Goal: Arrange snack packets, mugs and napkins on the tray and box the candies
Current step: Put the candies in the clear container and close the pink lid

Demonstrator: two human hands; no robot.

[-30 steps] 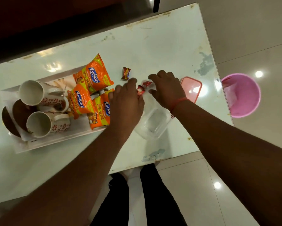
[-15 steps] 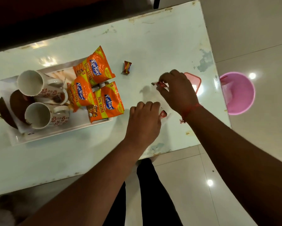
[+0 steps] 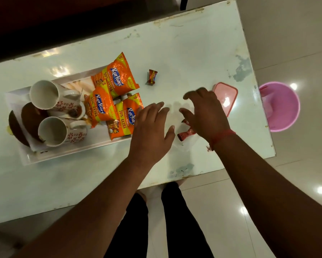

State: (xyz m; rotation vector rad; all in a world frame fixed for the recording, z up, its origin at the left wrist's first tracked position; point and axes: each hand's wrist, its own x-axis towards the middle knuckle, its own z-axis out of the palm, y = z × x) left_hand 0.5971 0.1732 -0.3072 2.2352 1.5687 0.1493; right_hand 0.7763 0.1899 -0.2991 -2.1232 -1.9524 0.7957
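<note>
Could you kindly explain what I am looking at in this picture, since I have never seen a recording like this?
No machine here: a person wears a camera on the head, looking down at their own two hands over a white table. The left hand and right hand are both open, holding nothing. Red candies lie in a clear box, partly under the right hand; another candy lies apart. The pink lid sits beside the right hand. A tray carries two mugs and three orange snack packets.
</note>
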